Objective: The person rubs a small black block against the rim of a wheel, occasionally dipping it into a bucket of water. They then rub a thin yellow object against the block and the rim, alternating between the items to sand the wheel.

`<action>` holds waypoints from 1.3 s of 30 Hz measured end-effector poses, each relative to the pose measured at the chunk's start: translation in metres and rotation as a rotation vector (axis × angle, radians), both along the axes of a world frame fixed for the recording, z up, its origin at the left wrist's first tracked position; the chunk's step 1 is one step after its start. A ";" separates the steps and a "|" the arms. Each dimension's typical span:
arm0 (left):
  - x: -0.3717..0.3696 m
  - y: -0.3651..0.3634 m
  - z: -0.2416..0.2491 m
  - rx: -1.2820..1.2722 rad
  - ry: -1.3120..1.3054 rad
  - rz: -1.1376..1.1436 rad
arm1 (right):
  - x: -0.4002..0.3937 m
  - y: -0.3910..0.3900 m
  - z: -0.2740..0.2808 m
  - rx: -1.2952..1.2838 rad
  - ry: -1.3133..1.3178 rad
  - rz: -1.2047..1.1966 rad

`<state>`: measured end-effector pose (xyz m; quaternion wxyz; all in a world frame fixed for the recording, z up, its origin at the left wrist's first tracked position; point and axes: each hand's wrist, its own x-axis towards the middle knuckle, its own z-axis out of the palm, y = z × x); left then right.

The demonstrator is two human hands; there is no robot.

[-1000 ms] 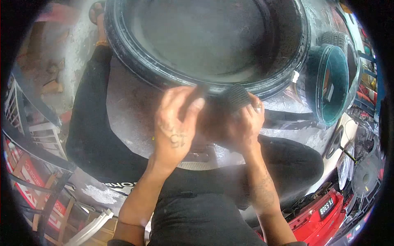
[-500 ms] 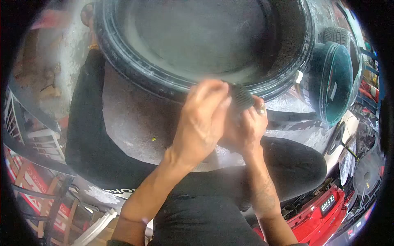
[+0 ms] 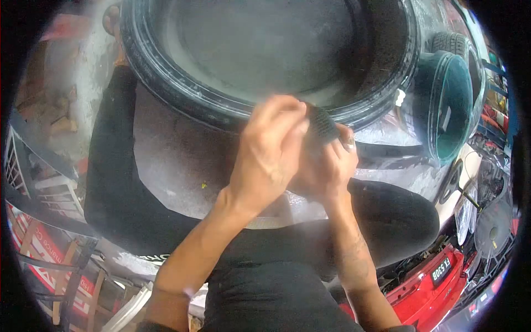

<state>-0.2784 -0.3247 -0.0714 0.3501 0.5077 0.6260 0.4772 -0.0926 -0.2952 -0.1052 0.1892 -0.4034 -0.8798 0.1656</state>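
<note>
A large round black tub with cloudy grey water stands in front of me. My right hand is closed around a dark piece with a ridged, mesh-like surface, just at the tub's near rim. A ring shows on one of its fingers. Beside that piece, my left hand is closed, its thumb and fingertips drawn together. What sits in those fingers, if anything, is too blurred to make out.
To the right stand a green bucket and a tyre. A red car bumper with a number plate lies at lower right. White slatted racks and red printed boxes are on the left. My bent legs flank the floor before me.
The view has shifted slightly, so the tub and bucket appear a little higher and further left. Both hands keep nearly the same pose and grip.
</note>
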 end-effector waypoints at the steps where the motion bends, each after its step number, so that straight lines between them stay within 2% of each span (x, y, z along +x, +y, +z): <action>1: 0.001 -0.002 0.000 0.040 0.027 0.024 | 0.003 -0.003 -0.002 0.016 0.020 -0.010; 4: 0.002 -0.040 0.027 -0.058 -0.030 0.001 | 0.001 0.001 -0.002 0.048 0.044 0.017; 6: 0.003 -0.026 0.015 0.013 0.054 0.025 | 0.000 0.003 -0.004 0.061 0.081 0.016; 8: 0.000 0.006 0.001 0.022 0.024 0.001 | 0.004 0.001 -0.002 0.009 0.037 0.005; 9: -0.009 0.018 -0.007 0.031 -0.001 -0.035 | 0.005 -0.002 0.002 -0.014 -0.071 -0.018; 10: -0.014 0.019 -0.007 -0.047 -0.145 -0.042 | 0.005 -0.002 0.006 -0.006 -0.073 -0.020; 12: -0.020 -0.002 0.006 -0.005 -0.042 0.054 | 0.001 0.003 0.004 0.028 0.037 0.008; 14: -0.024 -0.023 0.019 -0.069 -0.102 0.168 | 0.000 0.004 0.002 0.051 0.041 0.009; 16: -0.018 -0.026 0.014 -0.066 0.080 0.073 | 0.001 0.001 0.005 0.024 0.030 0.002; 18: 0.000 -0.014 0.000 0.043 0.121 -0.007 | 0.001 0.001 0.001 0.001 0.049 0.010; 20: 0.003 -0.026 0.014 0.032 0.057 0.016 | 0.000 0.002 -0.001 0.037 0.106 0.018; 22: 0.006 -0.040 0.026 -0.056 0.050 0.009 | 0.001 0.000 -0.004 0.063 0.044 0.020; 24: 0.001 -0.021 0.010 0.010 0.202 -0.001 | 0.002 -0.001 -0.003 0.037 0.029 0.002; 26: 0.002 -0.006 0.003 0.017 0.188 0.009 | 0.000 -0.001 -0.001 0.009 0.080 -0.002; 29: 0.009 -0.040 0.026 -0.054 0.139 0.009 | -0.002 0.001 -0.001 0.071 0.075 -0.012; 33: 0.004 -0.014 0.010 -0.040 0.202 0.005 | -0.003 -0.002 0.001 0.013 0.069 -0.023; 37: 0.011 -0.037 0.022 0.019 0.182 0.021 | -0.004 0.001 0.000 0.080 0.100 -0.005; 39: 0.009 -0.022 0.013 0.014 0.216 0.023 | -0.001 0.000 -0.002 0.040 0.075 -0.014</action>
